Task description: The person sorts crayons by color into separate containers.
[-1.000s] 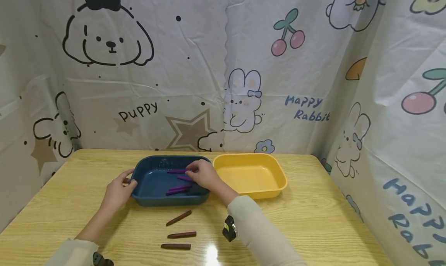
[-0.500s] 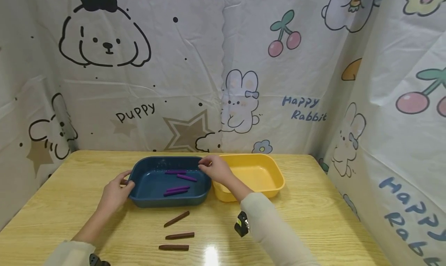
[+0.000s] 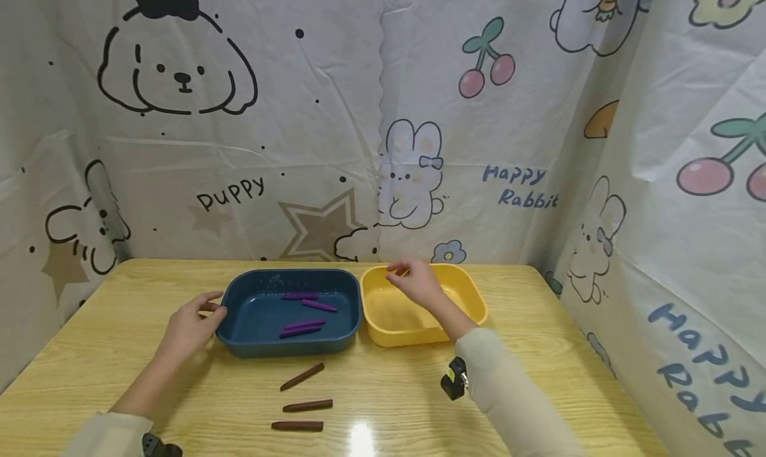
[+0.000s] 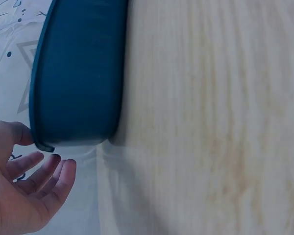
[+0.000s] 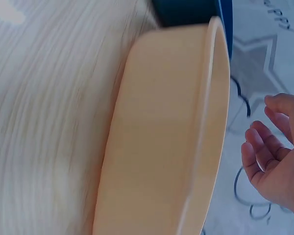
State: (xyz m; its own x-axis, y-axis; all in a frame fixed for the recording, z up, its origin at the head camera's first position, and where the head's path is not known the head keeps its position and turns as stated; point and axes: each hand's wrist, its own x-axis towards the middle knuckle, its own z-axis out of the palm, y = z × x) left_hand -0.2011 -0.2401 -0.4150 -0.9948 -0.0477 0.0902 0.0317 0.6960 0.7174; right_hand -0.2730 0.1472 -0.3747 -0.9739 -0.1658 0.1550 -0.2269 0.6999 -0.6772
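My left hand (image 3: 193, 324) is at the left end of a blue plastic bin (image 3: 287, 349). In the left wrist view its thumb tip is right at the bin's rim, and the other fingers are loosely bent below, holding nothing. Several purple crayons (image 3: 302, 324) lie on the floor of that bin. Above the yellow bin (image 3: 395, 338) hovers my right hand (image 3: 417, 284); the right wrist view shows its fingers loosely curved over the rim's level with nothing in them.
Three brown crayons (image 3: 308, 406) lie on the wood-grain table (image 3: 538, 390) in front of the blue bin. The two bins stand side by side. A white printed curtain (image 3: 323, 144) hangs behind and along both sides.
My right hand has moved right, from among the purple crayons in the blue bin to over the yellow bin. My left hand has stayed by the blue bin's left end, its grip looser.
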